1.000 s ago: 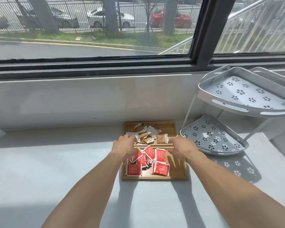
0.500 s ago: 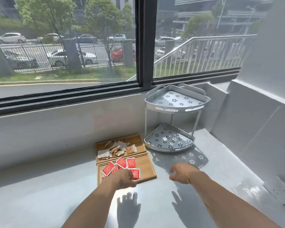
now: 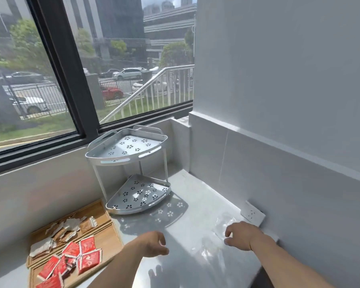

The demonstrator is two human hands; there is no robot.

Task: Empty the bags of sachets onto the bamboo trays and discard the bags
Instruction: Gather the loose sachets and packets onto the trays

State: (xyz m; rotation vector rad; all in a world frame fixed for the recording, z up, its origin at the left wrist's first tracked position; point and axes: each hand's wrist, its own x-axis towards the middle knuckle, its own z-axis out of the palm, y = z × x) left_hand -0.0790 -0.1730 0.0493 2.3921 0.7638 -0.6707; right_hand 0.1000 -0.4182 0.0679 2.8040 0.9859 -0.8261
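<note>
Two bamboo trays lie side by side at the lower left. The far tray (image 3: 100,210) holds brown and white sachets (image 3: 71,226); the near tray (image 3: 109,248) holds red sachets (image 3: 87,257). Clear empty plastic bags (image 3: 220,225) lie flat on the grey counter at the right, near the wall. My right hand (image 3: 242,235) hovers over the bags with its fingers curled and apart, holding nothing. My left hand (image 3: 154,243) hangs above the counter to the right of the trays, loosely curled and empty.
A white two-tier corner rack (image 3: 129,159) with flower cut-outs stands behind the trays by the window. A wall socket (image 3: 252,214) sits low on the right wall. The counter's edge drops off at the lower right (image 3: 258,273).
Both hands left the trays and moved right across the counter. The view swung right, bringing the right wall, socket and clear bags into sight; my right hand now reaches over the bags.
</note>
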